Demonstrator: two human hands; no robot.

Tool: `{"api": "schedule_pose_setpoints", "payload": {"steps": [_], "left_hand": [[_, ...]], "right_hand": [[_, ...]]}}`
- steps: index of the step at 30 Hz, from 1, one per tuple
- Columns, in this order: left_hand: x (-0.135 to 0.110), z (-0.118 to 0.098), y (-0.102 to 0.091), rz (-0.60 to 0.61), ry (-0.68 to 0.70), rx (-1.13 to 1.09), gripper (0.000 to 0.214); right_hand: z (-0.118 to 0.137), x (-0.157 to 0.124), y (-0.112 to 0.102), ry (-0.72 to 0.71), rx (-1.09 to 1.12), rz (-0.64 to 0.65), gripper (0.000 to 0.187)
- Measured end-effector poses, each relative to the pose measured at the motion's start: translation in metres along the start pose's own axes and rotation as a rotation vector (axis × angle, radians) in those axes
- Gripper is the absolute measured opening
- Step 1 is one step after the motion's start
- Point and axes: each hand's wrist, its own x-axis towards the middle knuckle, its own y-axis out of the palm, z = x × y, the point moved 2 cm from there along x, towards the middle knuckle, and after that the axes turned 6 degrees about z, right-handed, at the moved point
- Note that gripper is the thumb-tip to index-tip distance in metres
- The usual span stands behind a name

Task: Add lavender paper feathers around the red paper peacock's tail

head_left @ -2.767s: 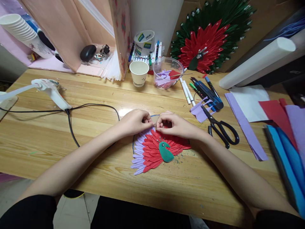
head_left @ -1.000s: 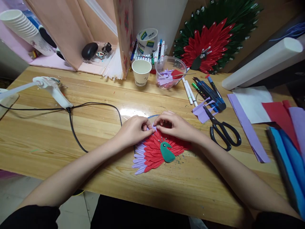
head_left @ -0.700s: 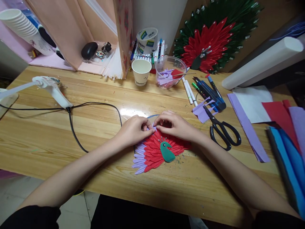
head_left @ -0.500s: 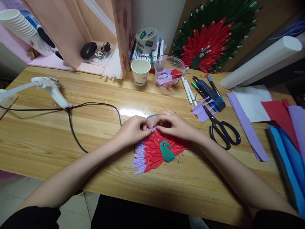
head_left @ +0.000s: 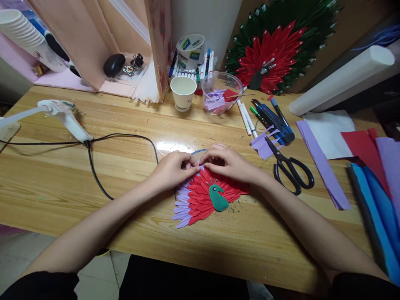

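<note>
Pinching purple paper [head_left: 202, 168] over a wooden table [head_left: 131, 233], left fingers [head_left: 189, 158] and right fingers [head_left: 208, 156] face a grey wall [head_left: 204, 21].

The feathers [head_left: 200, 196] are partly covered by the right hand [head_left: 225, 161], anything pinched by the left hand [head_left: 175, 166] cannot be made out, and the fan [head_left: 279, 52] is cut off above.

A single camera is looking out from the person's head, facing forward and down across the wooden table [head_left: 56, 175] from above its near edge. It is sitting at close range, placing the left hand [head_left: 177, 167] and the right hand [head_left: 225, 163] around mid-view, while its wide angle is taking in the tiled floor [head_left: 96, 277] at lower left and the peach-coloured box [head_left: 78, 41] at the far side.
</note>
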Motion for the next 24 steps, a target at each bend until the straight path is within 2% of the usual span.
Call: {"api": "schedule_pose_setpoints", "payload": {"steps": [9, 24], "left_hand": [[-0.0010, -0.0049, 0.0069, -0.112, -0.046, 0.074, 0.017], [-0.0019, -0.0040, 0.0094, -0.026, -0.017, -0.080, 0.017]], "right_hand": [[-0.0015, 0.0008, 0.0021, 0.005, -0.006, -0.015, 0.015], [-0.0017, 0.0012, 0.0016, -0.001, -0.016, -0.014, 0.013]]}}
